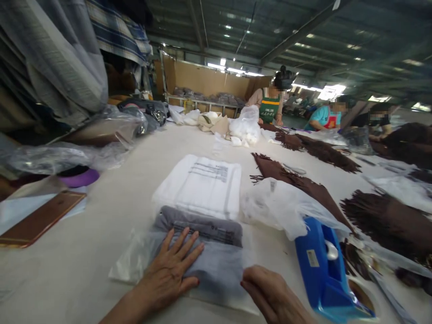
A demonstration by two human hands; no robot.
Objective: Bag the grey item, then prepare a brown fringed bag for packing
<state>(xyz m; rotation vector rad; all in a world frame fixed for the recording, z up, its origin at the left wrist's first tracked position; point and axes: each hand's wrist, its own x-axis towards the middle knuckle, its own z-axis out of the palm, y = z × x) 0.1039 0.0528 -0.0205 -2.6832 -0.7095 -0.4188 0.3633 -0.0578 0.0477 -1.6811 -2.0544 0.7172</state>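
In the near middle of the desk [114, 207], a gray packet [219, 258] of folded cloth in clear plastic lies flat under the left hand [173, 265], which is spread palm down with its fingers apart, gripping nothing. The right hand [270, 288] is curled, fingertips together at the packet's right edge; whether it pinches the plastic, I cannot tell. Dark print runs along the packet's far end, too blurred to read. Just beyond lies a white packet [202, 189] with several lines of small black print, also unreadable. To the right, a blue tape dispenser [322, 274] carries a small pale label [312, 258], its marks illegible. A crumpled plastic bag [276, 204] near it shows a small dark printed patch. Across the desk, a person's green apron [270, 109] bears pale lettering, too blurred to read surely.
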